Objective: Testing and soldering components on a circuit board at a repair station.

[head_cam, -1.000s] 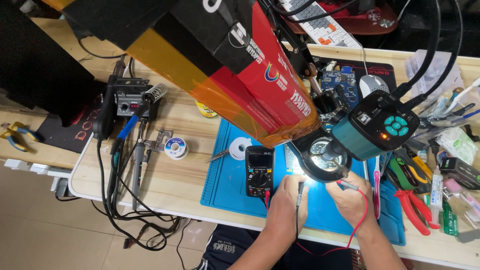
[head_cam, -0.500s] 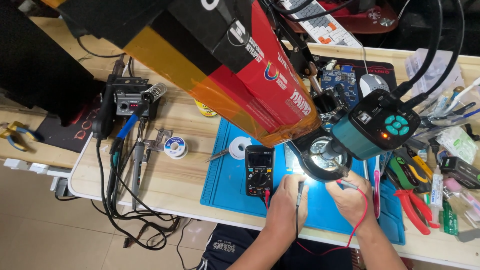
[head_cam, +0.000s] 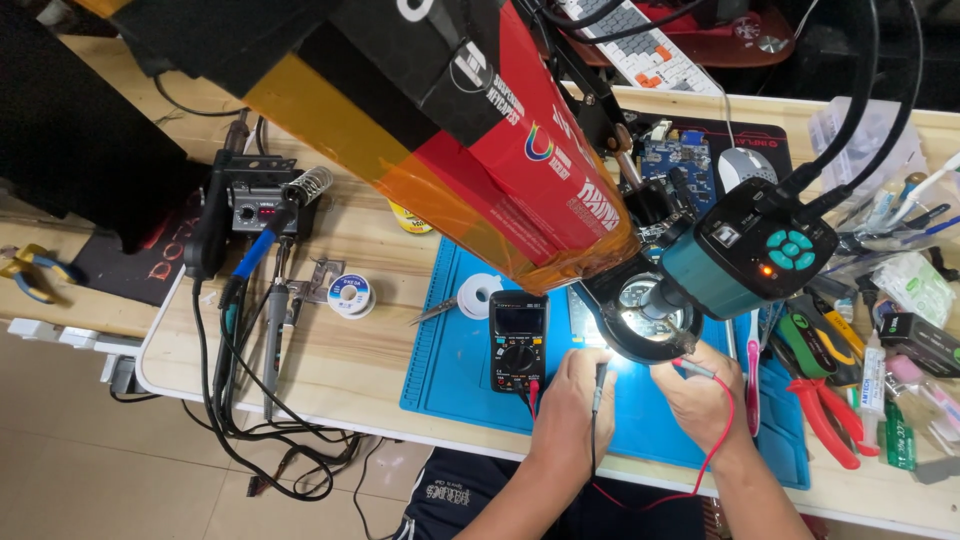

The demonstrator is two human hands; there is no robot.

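My left hand (head_cam: 570, 405) grips a black meter probe (head_cam: 599, 385) whose black lead runs down toward me. In my right hand (head_cam: 705, 395) is a red probe (head_cam: 692, 368) with a red lead looping around my wrist. Both hands sit on the blue work mat (head_cam: 455, 350), just under the lit ring light (head_cam: 640, 310) of a teal microscope camera (head_cam: 750, 255). A black multimeter (head_cam: 518, 340) lies on the mat, immediately left of my left hand. The piece under the ring light is hidden by the light and my hands.
A soldering station (head_cam: 255, 205), iron stands and cables fill the left of the table. A solder spool (head_cam: 351, 295), tape roll (head_cam: 480, 297) and tweezers (head_cam: 432, 312) lie near the mat's left edge. Red pliers (head_cam: 830, 415) and small bottles crowd the right. A big red-orange box (head_cam: 480, 140) overhangs.
Both hands stay under the ring light; the probes have shifted only slightly.
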